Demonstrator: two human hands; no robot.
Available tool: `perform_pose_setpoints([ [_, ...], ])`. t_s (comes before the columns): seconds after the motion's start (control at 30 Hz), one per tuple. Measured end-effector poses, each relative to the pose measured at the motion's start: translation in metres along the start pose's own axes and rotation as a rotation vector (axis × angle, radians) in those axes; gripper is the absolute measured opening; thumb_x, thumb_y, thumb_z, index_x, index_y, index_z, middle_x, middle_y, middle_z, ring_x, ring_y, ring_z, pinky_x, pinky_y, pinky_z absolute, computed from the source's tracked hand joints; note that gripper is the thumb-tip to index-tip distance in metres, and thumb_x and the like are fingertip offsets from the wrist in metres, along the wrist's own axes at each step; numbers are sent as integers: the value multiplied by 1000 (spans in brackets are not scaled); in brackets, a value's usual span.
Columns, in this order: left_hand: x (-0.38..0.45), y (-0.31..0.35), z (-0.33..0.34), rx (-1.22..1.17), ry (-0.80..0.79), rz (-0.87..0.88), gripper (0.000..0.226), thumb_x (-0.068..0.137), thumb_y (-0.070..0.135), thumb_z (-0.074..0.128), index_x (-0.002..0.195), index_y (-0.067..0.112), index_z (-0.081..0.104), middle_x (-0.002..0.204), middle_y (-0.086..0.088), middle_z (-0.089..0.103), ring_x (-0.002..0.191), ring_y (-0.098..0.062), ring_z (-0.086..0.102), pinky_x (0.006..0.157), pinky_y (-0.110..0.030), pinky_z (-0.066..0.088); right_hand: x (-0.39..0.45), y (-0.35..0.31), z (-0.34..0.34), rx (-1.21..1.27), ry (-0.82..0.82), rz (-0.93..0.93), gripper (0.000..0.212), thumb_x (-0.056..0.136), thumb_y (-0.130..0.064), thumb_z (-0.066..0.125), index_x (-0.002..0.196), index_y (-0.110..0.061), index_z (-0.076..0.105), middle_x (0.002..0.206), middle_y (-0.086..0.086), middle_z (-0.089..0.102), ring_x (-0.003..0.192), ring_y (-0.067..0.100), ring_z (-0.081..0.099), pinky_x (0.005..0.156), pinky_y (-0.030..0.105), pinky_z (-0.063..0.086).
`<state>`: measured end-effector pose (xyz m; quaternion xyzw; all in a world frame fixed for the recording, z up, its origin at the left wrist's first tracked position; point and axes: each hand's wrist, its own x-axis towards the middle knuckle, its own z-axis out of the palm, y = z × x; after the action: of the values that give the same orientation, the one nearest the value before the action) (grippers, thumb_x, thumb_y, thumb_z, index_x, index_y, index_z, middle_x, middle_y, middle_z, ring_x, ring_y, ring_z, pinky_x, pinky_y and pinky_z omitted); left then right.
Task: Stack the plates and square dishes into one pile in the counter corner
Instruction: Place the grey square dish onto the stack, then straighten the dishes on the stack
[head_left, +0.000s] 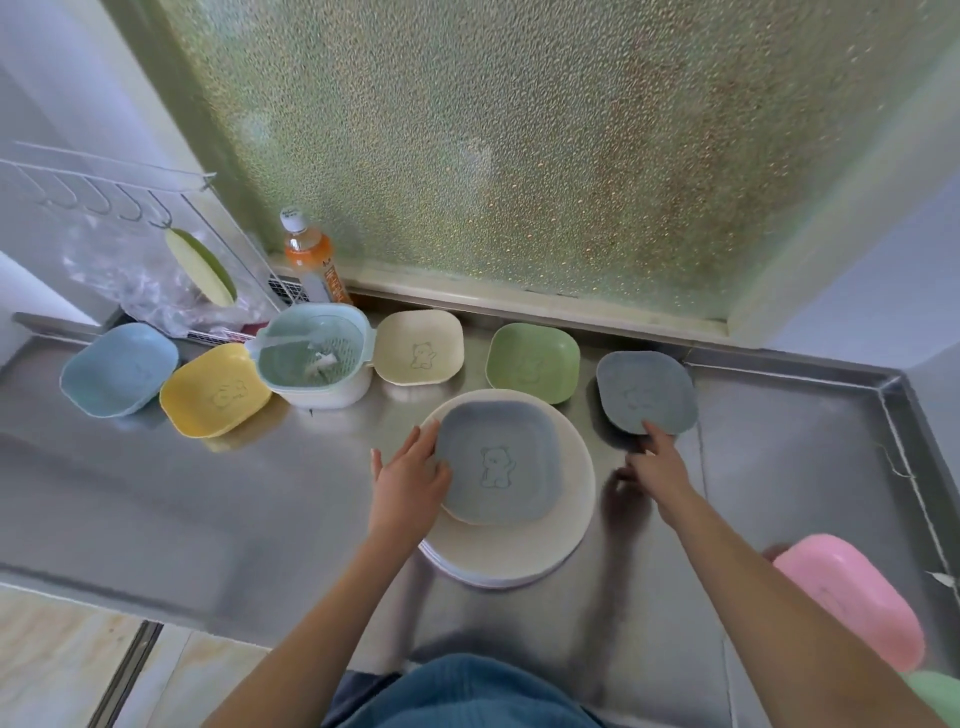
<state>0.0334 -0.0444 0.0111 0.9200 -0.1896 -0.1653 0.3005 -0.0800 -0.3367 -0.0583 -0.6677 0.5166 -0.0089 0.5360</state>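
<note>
A grey square dish (498, 462) lies on the stacked round plates (519, 540) mid-bench (156, 493), the left hand (410, 483) gripping its left rim. Right of the plates, the right hand's (657, 462) spread fingers touch a tilted second grey dish (647, 391).

Lighting and picture quality: bright, diffuse daylight.
Source: frosted window (545, 156). Soft shadows and hazy reflections on steel counter (208, 493); right hand (657, 465) motion-blurred; strong wide-angle bending at edges; corners soft.

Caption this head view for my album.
Left hand steadies grey square dish on cream round plates; right hand touches another grey dish.
</note>
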Motion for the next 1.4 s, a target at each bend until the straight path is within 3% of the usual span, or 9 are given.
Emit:
perform_pose_setpoints([
  [0.17, 0, -2, 0, -85, 24, -52, 54, 92, 19, 45, 144, 27, 34, 143, 5, 49, 143, -10, 26, 118, -51, -1, -8, -11, -6, -410, 203, -291, 23, 81, -15, 62, 103, -13, 68, 105, 13, 69, 97, 34, 62, 78, 35, 48],
  [0.37, -3, 1, -2, -140, 27, -50, 53, 92, 16, 46, 142, 28, 38, 141, 5, 50, 140, -10, 30, 118, -49, 8, -59, -35, -3, -336, 308, -681, 10, 87, -11, 62, 93, -7, 68, 86, 9, 71, 76, 23, 62, 67, 27, 43],
  [0.6, -5, -3, -8, -320, -10, -73, 43, 95, 27, 46, 137, 35, 45, 147, 6, 42, 140, -15, 35, 118, -43, 22, -128, -39, 5, -531, 10, -1135, 10, 86, -12, 57, 94, -17, 60, 92, -2, 65, 80, 13, 57, 64, 26, 49],
  [0.73, -3, -5, -16, -580, -48, -136, 36, 99, 37, 38, 130, 32, 55, 127, 4, 61, 125, -13, 52, 105, -30, 35, -128, -28, 17, -660, -63, -1072, 15, 84, -9, 61, 92, -20, 57, 97, 0, 61, 84, 23, 59, 71, 32, 51],
  [0.9, -9, 4, -20, -493, -103, -29, 41, 94, 18, 50, 134, 31, 50, 102, 20, 55, 108, -11, 52, 89, -22, 33, -135, -29, 24, -730, -22, -951, 28, 82, 1, 47, 101, -18, 54, 115, 1, 54, 109, 24, 50, 89, 37, 43],
  [1.03, -8, -1, -16, -424, -113, -49, 54, 93, 16, 47, 143, 33, 36, 141, 3, 50, 133, -17, 42, 96, -23, 32, -150, -34, 38, -1002, -12, -700, 73, 78, 7, 38, 145, -14, 18, 152, 4, 24, 141, 21, 19, 102, 39, 30],
  [1.17, -8, -5, -15, -396, -124, -36, 51, 95, 21, 44, 143, 36, 34, 150, 6, 39, 143, -7, 23, 98, -19, 24, -157, -29, 56, -936, -26, -586, 91, 77, 7, 36, 145, -12, -22, 157, 6, 12, 142, 24, 17, 98, 41, 37],
  [1.3, -8, -4, -17, -481, -122, -30, 49, 94, 17, 44, 139, 38, 40, 124, 12, 56, 135, -14, 40, 96, -25, 32, -155, -34, 59, -883, -111, -486, 85, 81, 9, 31, 146, -15, -19, 158, 4, -10, 145, 24, 5, 104, 44, 34],
  [1.4, -8, 1, -19, -480, -93, -55, 46, 93, 18, 44, 136, 34, 46, 103, 13, 60, 113, -16, 53, 86, -26, 37, -156, -36, 47, -746, -95, -485, 77, 85, 5, 33, 149, -20, -1, 159, 3, -3, 141, 27, 22, 104, 43, 34],
])
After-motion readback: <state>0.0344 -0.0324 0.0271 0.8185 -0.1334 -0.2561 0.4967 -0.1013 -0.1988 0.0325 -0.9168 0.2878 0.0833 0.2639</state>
